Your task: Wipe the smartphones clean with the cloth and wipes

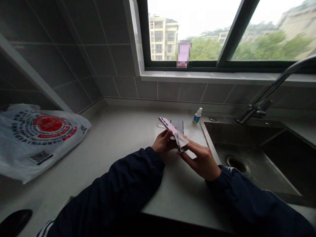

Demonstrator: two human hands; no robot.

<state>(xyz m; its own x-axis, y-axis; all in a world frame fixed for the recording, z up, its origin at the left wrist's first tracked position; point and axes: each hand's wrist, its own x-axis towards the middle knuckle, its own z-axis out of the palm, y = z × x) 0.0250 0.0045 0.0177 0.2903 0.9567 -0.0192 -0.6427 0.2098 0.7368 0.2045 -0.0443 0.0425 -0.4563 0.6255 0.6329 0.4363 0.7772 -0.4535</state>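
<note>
My left hand grips a pale pink smartphone, tilted above the counter with its camera lenses toward the upper left. Pressed against the phone's lower end is a light grey cleaning cloth, pinched by the fingers of my right hand. The cloth hides that end of the phone. Behind the phone, a flat dark-edged device lies on the counter, partly covered by my hands. A small spray bottle with a white cap and a blue and yellow label stands upright to its right.
A steel sink with a curved faucet takes up the right side of the counter. At left lies a white plastic bag with red print. A window sill runs along the back. Part of a dark round object shows at lower left.
</note>
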